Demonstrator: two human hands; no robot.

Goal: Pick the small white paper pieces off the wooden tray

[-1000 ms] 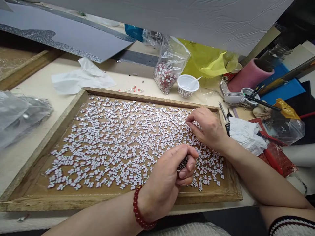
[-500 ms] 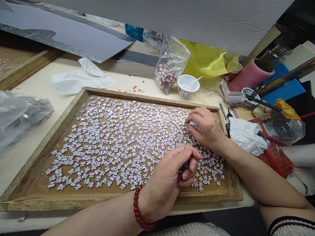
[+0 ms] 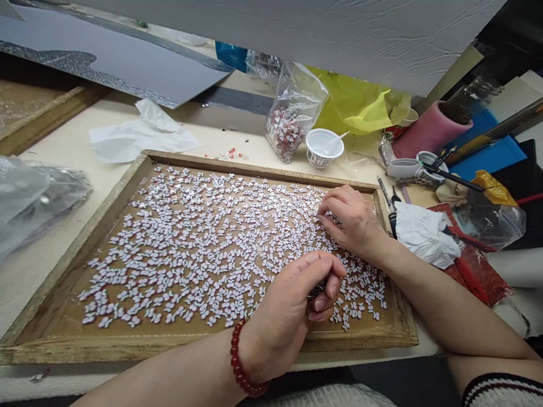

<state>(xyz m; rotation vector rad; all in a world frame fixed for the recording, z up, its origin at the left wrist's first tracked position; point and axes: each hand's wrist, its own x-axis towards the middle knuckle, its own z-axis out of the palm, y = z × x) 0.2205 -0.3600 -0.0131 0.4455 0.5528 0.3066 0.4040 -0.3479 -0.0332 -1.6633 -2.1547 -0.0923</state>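
Note:
A shallow wooden frame tray [image 3: 203, 350] holds a great many small white double-round pieces with red edges [image 3: 178, 254], spread over its brown base. My left hand [image 3: 297, 305], a red bead bracelet [image 3: 237, 362] at its wrist, is curled closed above the tray's front right part. Small dark shiny bits [image 3: 316, 289] show between its fingers, too hidden to make out fully. Over the right part of the tray, my right hand [image 3: 350, 217] bends down among the pieces with thumb and fingertips drawn together. Whatever lies between those fingertips cannot be made out.
Behind the tray stand a clear bag of red and silver stones [image 3: 286, 130] and a white cup [image 3: 324, 148] with a small spoon. Crumpled tissue [image 3: 144, 135] lies at back left. At right are a white cloth [image 3: 426, 234], red-handled tool [image 3: 470, 277] and pink cylinder [image 3: 432, 130].
My right hand shifts very slightly, its fingertips staying at the same spot among the pieces. The left hand keeps its place and its closed grip.

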